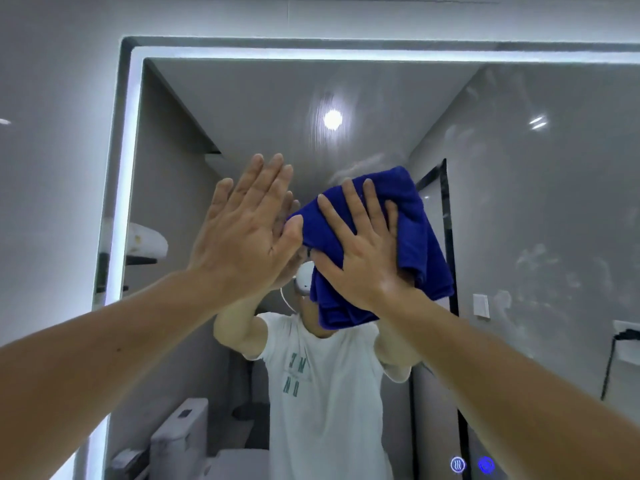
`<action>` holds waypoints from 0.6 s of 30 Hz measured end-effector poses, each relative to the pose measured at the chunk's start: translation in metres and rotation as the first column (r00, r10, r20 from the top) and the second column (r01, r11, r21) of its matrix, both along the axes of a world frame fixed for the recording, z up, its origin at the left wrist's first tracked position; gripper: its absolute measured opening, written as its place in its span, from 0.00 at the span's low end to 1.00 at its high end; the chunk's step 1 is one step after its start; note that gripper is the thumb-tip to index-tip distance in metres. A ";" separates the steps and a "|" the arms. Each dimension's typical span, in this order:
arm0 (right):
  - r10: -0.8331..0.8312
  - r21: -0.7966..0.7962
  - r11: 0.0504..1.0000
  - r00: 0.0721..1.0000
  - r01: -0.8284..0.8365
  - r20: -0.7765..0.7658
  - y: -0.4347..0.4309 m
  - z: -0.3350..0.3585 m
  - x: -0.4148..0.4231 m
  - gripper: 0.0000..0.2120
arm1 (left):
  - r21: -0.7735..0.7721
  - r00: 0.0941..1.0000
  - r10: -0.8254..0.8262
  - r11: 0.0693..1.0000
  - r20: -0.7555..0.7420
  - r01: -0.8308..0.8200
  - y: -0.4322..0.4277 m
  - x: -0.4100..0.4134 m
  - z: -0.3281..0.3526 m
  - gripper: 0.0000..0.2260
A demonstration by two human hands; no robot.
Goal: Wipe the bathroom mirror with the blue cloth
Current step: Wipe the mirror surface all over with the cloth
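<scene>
— Cloth: where is it found?
— It is seen bunched in folds, deep blue, pressed against the glass of the mirror near the middle of the view, below a reflected ceiling lamp.
— By what is it held there?
— It is pinned under the right hand. The fingers are laid straight and spread over the fabric; nothing is curled round it, so it is pressed rather than gripped.
— And the left hand?
— It is laid flat on the bare glass just beside the cloth, fingers straight and close together, with nothing held. Its thumb is seen at the cloth's left edge; whether the two touch cannot be told.
— Is anything held on a shelf or in a vessel?
— A reflected shelf is seen at the left with a pale rounded thing on it; what that is cannot be made out.
— What is hidden?
— The reflected face is covered by the cloth and hands; only a white shirt and part of a white headset are shown. Much of the cloth is covered by the right hand.
— What is cut off?
— The mirror's right side and bottom are lost past the edge of the view, and only its lit strip along the left and top is seen. Both forearms are cut by the lower corners.
</scene>
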State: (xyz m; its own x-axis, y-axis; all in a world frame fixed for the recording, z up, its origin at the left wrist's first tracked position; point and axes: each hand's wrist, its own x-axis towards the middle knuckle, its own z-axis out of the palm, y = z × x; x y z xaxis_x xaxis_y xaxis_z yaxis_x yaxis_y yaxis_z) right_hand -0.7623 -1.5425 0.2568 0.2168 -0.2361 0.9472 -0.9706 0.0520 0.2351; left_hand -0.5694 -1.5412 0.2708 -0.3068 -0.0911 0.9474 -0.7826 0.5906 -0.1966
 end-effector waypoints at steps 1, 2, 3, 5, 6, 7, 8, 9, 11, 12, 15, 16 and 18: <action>0.013 0.002 1.000 1.000 -0.013 -0.020 -0.001 -0.014 0.001 0.35 | -0.001 1.000 0.010 1.000 0.001 -0.010 -0.002 -0.001 -0.006 0.31; 0.027 0.004 1.000 0.999 -0.027 -0.038 -0.002 -0.029 0.003 0.34 | -0.003 1.000 0.024 1.000 0.004 -0.024 -0.005 -0.001 -0.013 0.31; 0.037 0.007 0.999 0.998 -0.037 -0.056 -0.004 -0.046 0.004 0.34 | -0.003 0.999 0.038 0.999 0.007 -0.038 -0.007 -0.001 -0.020 0.31; 0.045 0.019 0.999 0.995 -0.044 -0.084 -0.009 -0.082 0.006 0.34 | 0.000 0.998 0.059 0.998 0.010 -0.059 -0.011 -0.001 -0.036 0.30; 0.050 0.030 0.998 0.994 -0.047 -0.094 -0.011 -0.101 0.006 0.34 | 0.000 0.998 0.065 0.998 0.009 -0.065 -0.013 0.000 -0.044 0.30; 0.054 0.040 0.998 0.993 -0.050 -0.102 -0.013 -0.118 0.007 0.34 | 0.000 0.998 0.065 0.998 0.008 -0.065 -0.014 0.000 -0.053 0.30; 0.058 0.051 0.997 0.992 -0.052 -0.109 -0.014 -0.136 0.008 0.34 | 0.004 0.998 0.058 0.998 0.010 -0.058 -0.014 0.000 -0.061 0.30; 0.060 0.059 0.997 0.991 -0.053 -0.116 -0.015 -0.153 0.008 0.35 | 0.009 0.999 0.048 0.999 0.016 -0.048 -0.013 0.000 -0.068 0.30; 0.066 0.081 0.995 0.989 -0.056 -0.130 -0.016 -0.187 0.010 0.36 | 0.015 0.999 0.036 0.999 0.033 -0.037 -0.013 0.000 -0.083 0.30; 0.065 0.098 0.994 0.988 -0.051 -0.141 -0.016 -0.203 0.010 0.37 | 0.018 0.999 0.037 0.999 0.039 -0.037 -0.013 0.000 -0.090 0.30; 0.043 0.167 0.986 0.983 -0.013 -0.178 -0.012 -0.245 0.008 0.37 | 0.051 0.999 0.029 0.998 0.035 -0.030 -0.010 -0.002 -0.105 0.30; 0.031 0.196 0.981 0.982 0.006 -0.187 -0.011 -0.258 0.007 0.36 | 0.061 0.999 0.026 0.998 0.034 -0.028 -0.008 -0.004 -0.109 0.30; 0.009 0.257 0.965 0.974 0.051 -0.225 -0.007 -0.282 0.003 0.36 | 0.079 0.999 0.028 0.996 0.038 -0.031 -0.004 -0.008 -0.118 0.30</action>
